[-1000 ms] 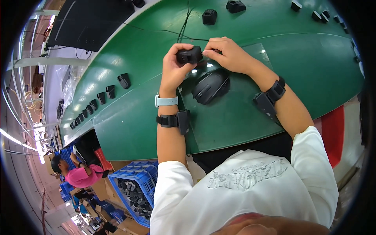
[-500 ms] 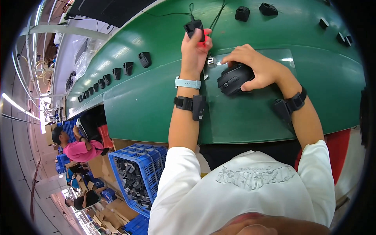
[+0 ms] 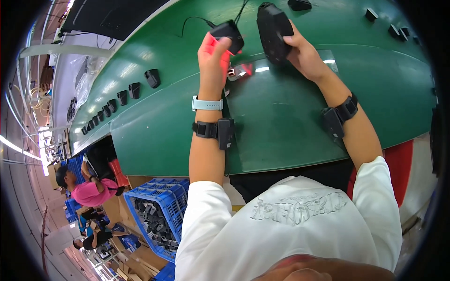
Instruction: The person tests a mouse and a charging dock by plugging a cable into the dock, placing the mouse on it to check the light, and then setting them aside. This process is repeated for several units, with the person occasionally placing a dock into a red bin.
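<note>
My left hand (image 3: 212, 61) is closed on a small black block-shaped device (image 3: 232, 33) above the green table's far part. A thin black cable runs close behind the device, and red light glows on my fingers. In my right hand (image 3: 305, 58) a black computer mouse (image 3: 273, 28) is held up off the table and tilted, with the thumb on its near side. Under it lies a clear sheet (image 3: 281, 131) on the tabletop. A small plug with a metal end (image 3: 231, 72) sits beside my left wrist, near the sheet's far left corner.
A row of several black blocks (image 3: 134, 90) runs along the table's left side; more black pieces (image 3: 371, 15) stand at the far right. Below the table edge, a blue crate (image 3: 180, 194) holds many black pieces. A person in pink (image 3: 96, 192) is at the left.
My right hand has lifted the mouse off the clear sheet and moved it away from me, tilting it. My left hand still holds the block-shaped device, now turned. The whole view has shifted slightly.
</note>
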Tool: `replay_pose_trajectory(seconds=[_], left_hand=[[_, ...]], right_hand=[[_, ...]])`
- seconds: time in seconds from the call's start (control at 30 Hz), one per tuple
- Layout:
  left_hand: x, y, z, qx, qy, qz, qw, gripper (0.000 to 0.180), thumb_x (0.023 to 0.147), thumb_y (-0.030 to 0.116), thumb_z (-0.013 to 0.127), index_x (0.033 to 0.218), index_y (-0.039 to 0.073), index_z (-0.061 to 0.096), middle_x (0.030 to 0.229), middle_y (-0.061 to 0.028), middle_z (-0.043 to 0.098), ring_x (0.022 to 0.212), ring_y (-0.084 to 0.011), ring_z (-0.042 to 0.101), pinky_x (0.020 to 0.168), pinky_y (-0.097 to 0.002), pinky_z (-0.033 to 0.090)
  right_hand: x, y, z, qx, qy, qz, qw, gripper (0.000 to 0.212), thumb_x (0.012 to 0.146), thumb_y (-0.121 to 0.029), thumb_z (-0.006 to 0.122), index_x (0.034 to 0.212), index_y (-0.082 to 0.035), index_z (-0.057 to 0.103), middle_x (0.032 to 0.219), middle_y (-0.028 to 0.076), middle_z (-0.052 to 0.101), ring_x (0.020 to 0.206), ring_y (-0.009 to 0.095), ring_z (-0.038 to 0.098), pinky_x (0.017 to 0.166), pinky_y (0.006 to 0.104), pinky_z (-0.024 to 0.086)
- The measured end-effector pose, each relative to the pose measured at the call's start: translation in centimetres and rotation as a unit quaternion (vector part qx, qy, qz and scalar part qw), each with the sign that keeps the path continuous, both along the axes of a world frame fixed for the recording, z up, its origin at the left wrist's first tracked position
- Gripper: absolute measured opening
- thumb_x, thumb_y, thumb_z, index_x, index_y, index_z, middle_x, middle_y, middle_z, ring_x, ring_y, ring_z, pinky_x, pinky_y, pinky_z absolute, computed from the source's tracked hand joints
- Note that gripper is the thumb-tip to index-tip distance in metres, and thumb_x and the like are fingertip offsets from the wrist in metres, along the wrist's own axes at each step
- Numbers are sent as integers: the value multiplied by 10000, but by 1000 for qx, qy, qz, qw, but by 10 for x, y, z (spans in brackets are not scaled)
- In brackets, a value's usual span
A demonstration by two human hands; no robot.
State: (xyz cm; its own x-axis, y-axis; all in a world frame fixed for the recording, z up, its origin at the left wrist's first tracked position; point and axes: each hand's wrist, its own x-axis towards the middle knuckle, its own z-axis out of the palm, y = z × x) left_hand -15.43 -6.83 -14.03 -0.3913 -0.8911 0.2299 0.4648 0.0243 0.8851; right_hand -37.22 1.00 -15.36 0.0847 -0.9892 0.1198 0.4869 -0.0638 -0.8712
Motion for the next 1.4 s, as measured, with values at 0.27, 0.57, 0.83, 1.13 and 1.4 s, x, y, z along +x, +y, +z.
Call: replay_pose_trajectory(seconds=[0.27, 0.57, 0.83, 1.13, 1.4], left_hand=[[-9, 16, 0, -56, -192, 11, 980, 520, 791, 6, 865, 1229, -24, 585, 904, -62, 729, 747, -119, 674, 682, -265, 553], [-2, 6, -6, -70, -216, -22, 974, 539, 721, -54, 859, 1206, -25, 625, 958, -85, 748, 773, -133, 698, 646, -273, 576], [1, 10, -3, -69, -311, -56, 946, 306, 696, -116, 786, 982, -32, 717, 917, -64, 762, 808, -129, 702, 727, -294, 599], [-2, 7, -6, -75, -268, -48, 959, 412, 649, -99, 799, 1032, -19, 671, 988, -57, 739, 885, -133, 684, 767, -288, 578], [0, 8, -1, 22, -271, -74, 960, 561, 716, -3, 858, 1226, -1, 622, 992, -57, 723, 840, -144, 656, 729, -303, 557]], right_hand=[[-2, -13, -17, -76, 99, -73, 989, 631, 989, -113, 596, 1570, -38, 361, 1453, 87, 515, 1334, 184, 511, 1154, 365, 392], [3, -1, -1, -168, 265, -149, 938, 700, 865, -118, 783, 1496, -45, 486, 1391, 84, 580, 1271, 203, 577, 1095, 386, 458], [8, 3, 4, -320, 412, -221, 824, 695, 731, -154, 874, 1370, -80, 610, 1355, 109, 634, 1176, 276, 613, 990, 376, 508], [6, 1, 4, -325, 410, -227, 821, 715, 721, -168, 899, 1367, -79, 607, 1327, 103, 648, 1137, 265, 616, 961, 367, 508], [2, 3, 3, -278, 388, -217, 851, 715, 739, -191, 917, 1365, -61, 598, 1276, 92, 653, 1112, 234, 627, 968, 364, 508]])
